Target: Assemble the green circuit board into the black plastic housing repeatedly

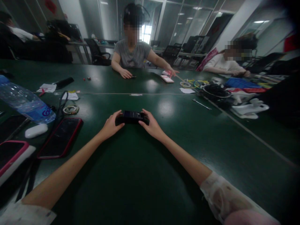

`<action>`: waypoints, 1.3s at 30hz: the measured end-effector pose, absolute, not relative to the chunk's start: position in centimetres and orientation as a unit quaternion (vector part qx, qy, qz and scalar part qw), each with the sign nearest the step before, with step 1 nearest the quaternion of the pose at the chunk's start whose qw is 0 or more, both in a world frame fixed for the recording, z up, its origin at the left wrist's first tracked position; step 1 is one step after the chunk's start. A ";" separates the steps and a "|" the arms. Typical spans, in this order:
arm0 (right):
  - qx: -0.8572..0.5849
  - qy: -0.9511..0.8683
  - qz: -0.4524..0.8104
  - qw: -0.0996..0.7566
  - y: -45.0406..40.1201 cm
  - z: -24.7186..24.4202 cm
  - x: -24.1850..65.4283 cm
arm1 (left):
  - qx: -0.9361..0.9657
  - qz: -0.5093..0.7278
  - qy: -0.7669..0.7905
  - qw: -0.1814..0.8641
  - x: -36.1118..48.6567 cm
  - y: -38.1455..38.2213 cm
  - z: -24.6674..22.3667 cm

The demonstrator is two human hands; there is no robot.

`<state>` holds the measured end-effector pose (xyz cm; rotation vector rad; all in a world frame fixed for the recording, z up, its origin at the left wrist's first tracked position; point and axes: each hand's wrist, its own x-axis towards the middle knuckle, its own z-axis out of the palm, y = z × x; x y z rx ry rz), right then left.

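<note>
A small black device with a dark screen is held level over the green table, near the middle of the view. My left hand grips its left end, thumb at the near side and fingers at the far side. At its right end, my right hand holds it the same way. Whether the device touches the tabletop cannot be made out.
On the left are a water bottle, a red-edged phone, a white case and a pink-edged phone. A wrench and cables lie right. A person sits opposite, another at far right.
</note>
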<state>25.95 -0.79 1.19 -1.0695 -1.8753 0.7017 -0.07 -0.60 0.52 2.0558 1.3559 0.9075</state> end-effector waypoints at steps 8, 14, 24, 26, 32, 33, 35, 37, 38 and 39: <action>-0.446 -0.720 0.301 0.439 -0.5 0.9 26.1 | 0.761 0.316 0.510 0.247 0.0 -0.8 0.8; -0.436 -0.734 0.303 0.423 -0.4 1.0 26.3 | 0.755 0.312 0.523 0.242 0.3 -1.4 1.6; -0.429 -0.729 0.315 0.430 -0.2 1.0 26.1 | 0.763 0.314 0.517 0.229 0.4 -1.3 1.6; -0.434 -0.729 0.308 0.430 -0.1 0.9 26.1 | 0.763 0.310 0.517 0.232 0.3 -1.2 1.6; -0.448 -0.733 0.299 0.415 -0.1 0.9 26.3 | 0.767 0.307 0.514 0.232 0.2 -1.2 1.4; -0.448 -0.732 0.300 0.416 -0.2 0.9 26.3 | 0.767 0.307 0.513 0.233 0.2 -1.2 1.4; -0.449 -0.728 0.302 0.421 -0.2 0.9 26.3 | 0.767 0.306 0.513 0.235 0.2 -1.2 1.4; -0.446 -0.726 0.304 0.427 -0.2 1.0 26.2 | 0.769 0.307 0.510 0.232 0.1 -1.1 1.4; -0.445 -0.725 0.305 0.428 -0.2 1.0 26.2 | 0.771 0.308 0.508 0.229 0.1 -1.1 1.4; -0.444 -0.726 0.305 0.428 -0.2 1.0 26.2 | 0.772 0.310 0.506 0.227 0.1 -1.0 1.3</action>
